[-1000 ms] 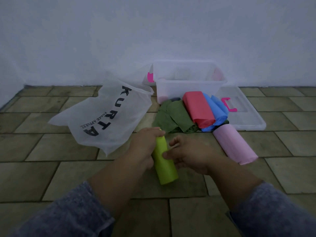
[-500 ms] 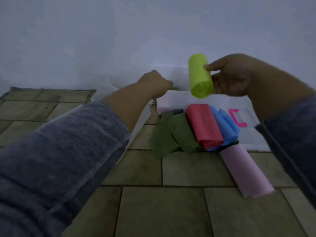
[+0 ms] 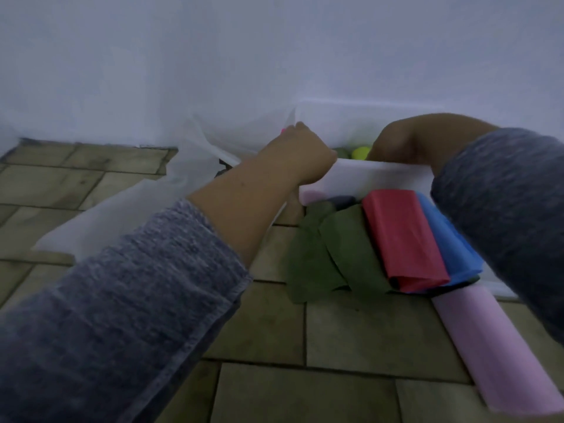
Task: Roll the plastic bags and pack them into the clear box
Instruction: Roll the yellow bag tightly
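No writing can be read anywhere in this blurred view. Nearest, at 5 o'clock, a pink roll (image 3: 500, 352) lies on the tiled floor (image 3: 262, 331). Just beyond it, a red folded bag (image 3: 403, 239) lies on a blue bag (image 3: 448, 242), with dark green bags (image 3: 329, 254) spread at their 9 o'clock side; all rest against the front wall of the clear box (image 3: 366, 181). At 10 o'clock a white translucent bag (image 3: 146, 206) lies on the floor beside the box.

The left hand (image 3: 302, 154) is clenched on the box's near left corner rim. The right hand (image 3: 399, 141) reaches down inside the box; its fingers are hidden behind the rim, so whether it grips anything cannot be told. The lime-green roll (image 3: 360, 153) sits inside the box, just beside the right hand, with a darker green shape to its 9 o'clock. Behind the box stands a plain pale wall (image 3: 274, 56).
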Available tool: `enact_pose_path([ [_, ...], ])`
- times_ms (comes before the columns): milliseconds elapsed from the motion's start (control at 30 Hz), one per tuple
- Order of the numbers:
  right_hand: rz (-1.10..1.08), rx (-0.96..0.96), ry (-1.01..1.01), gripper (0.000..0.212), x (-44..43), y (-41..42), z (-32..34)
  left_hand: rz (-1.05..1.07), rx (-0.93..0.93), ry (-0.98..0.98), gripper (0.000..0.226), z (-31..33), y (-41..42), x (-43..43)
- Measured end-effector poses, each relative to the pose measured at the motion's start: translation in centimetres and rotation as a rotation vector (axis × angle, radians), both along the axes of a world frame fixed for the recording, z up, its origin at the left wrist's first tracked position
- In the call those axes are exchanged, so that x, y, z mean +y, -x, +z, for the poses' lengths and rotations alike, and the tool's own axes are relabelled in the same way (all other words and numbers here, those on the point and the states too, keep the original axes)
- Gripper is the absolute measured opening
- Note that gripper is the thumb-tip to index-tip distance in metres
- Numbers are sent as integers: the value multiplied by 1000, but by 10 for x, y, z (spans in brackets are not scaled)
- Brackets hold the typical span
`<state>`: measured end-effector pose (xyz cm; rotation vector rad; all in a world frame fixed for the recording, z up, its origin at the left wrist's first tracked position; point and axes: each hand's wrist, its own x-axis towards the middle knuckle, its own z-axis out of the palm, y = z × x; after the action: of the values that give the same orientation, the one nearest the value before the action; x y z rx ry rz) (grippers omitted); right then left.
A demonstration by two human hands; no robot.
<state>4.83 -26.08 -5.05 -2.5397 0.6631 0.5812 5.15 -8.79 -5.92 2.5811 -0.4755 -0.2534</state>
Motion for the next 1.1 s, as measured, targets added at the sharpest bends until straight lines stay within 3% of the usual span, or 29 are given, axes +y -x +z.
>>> enact_pose_path([
  [167, -22, 16, -89, 38, -2, 9, 8, -9, -10, -22, 69, -1, 1, -1],
  [433, 40, -1, 13, 39, 2, 13, 7, 24, -13, -15, 71, -4, 2, -2],
  [500, 1, -124, 27, 40, 9, 18, 11, 19, -99, 24, 71, -8, 9, 2],
  [567, 94, -285, 72, 44, 12, 25, 18, 3, -192, 84, 72, -12, 19, 12],
  [633, -48, -464, -56, 34, 11, 40, 31, 32, -299, 143, 61, -15, 33, 27],
  [700, -85, -566, 62, 19, 3, 71, 41, 0, -383, 83, 44, -18, 56, 46],
  [767, -87, -497, 135, 14, -7, 112, 41, -208, -263, -140, 39, -24, 88, 61],
  [833, -99, -275, 168, 14, -16, 156, 30, -448, -51, -389, 38, -36, 129, 66],
  [933, -140, 14, 233, 25, -20, 212, -11, -560, 63, -487, 55, -59, 179, 66],
  [1000, -164, 15, 308, 42, -14, 240, -42, -576, 50, -475, 66, -74, 199, 64],
  [1100, -296, -177, 297, 43, -2, 263, -67, -560, -20, -473, 73, -85, 209, 65],
])
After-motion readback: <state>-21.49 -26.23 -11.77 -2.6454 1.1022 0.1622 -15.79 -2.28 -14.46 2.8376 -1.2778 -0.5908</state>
